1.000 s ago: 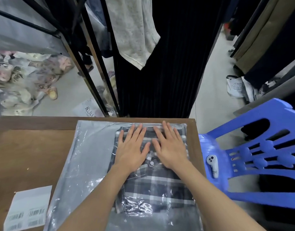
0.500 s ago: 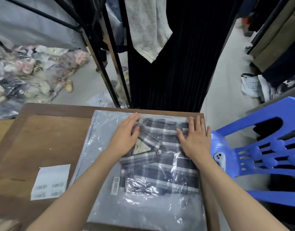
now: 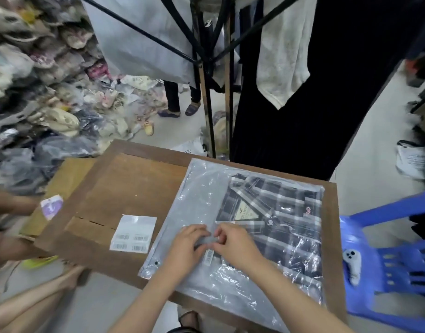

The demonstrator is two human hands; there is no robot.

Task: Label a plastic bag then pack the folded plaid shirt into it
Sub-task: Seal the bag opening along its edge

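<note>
A clear plastic bag (image 3: 197, 203) lies flat on the wooden table (image 3: 134, 188). The folded plaid shirt (image 3: 278, 212) is inside it, towards the right, collar label facing up. A small barcode label (image 3: 208, 256) is stuck on the bag near its left-middle. My left hand (image 3: 186, 246) and my right hand (image 3: 235, 243) meet just above that label, fingertips curled and pinching the bag's film over the shirt's left edge. What exactly the fingertips hold is hidden.
A sheet of barcode labels (image 3: 133, 233) lies on the table left of the bag. A blue plastic chair (image 3: 384, 255) with a white controller (image 3: 352, 263) stands at the right. Bagged goods pile up at the left; another person's arms reach in there. A clothes rack stands behind.
Both hands left the shirt's top and sides and came together at the bag's left-middle above the barcode label. The view swung to the left, showing more of the table and floor.
</note>
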